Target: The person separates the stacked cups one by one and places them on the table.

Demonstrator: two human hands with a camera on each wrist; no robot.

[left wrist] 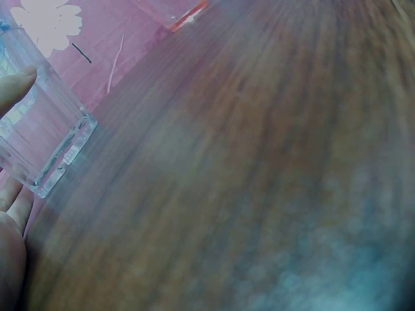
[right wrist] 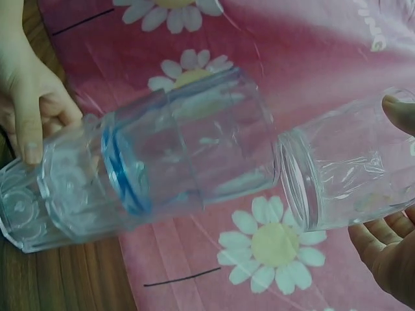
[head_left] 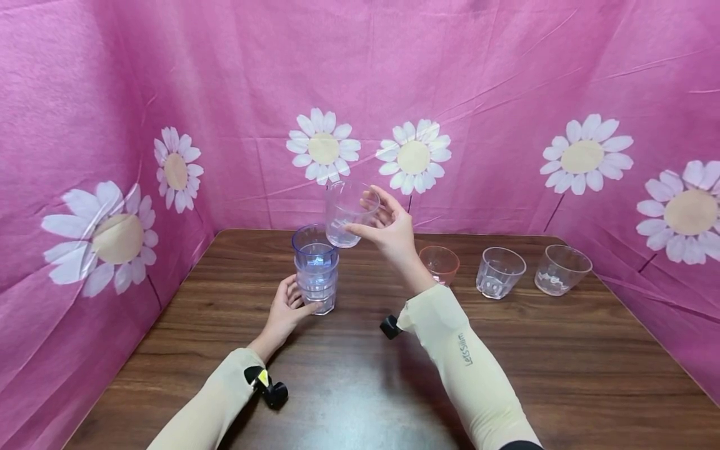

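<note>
A stack of see-through cups (head_left: 317, 272) stands upright on the wooden table, its top cup rimmed in blue. My left hand (head_left: 285, 315) grips the stack low down, thumb in front and fingers behind. Above and slightly right of it, my right hand (head_left: 389, 226) holds a clear cup (head_left: 344, 217) by its side, between thumb and fingers. In the right wrist view, the base of that cup (right wrist: 353, 165) is close to the open mouth of the stack (right wrist: 227, 139); whether they touch I cannot tell. The left wrist view catches only the stack's lower part (left wrist: 48, 139).
Right of the stack, an orange-rimmed cup (head_left: 440, 261), partly behind my right wrist, and two clear cups (head_left: 500, 273) stand in a row on the table (head_left: 349, 387). Pink cloth (head_left: 478, 69) with daisies encloses the back and sides.
</note>
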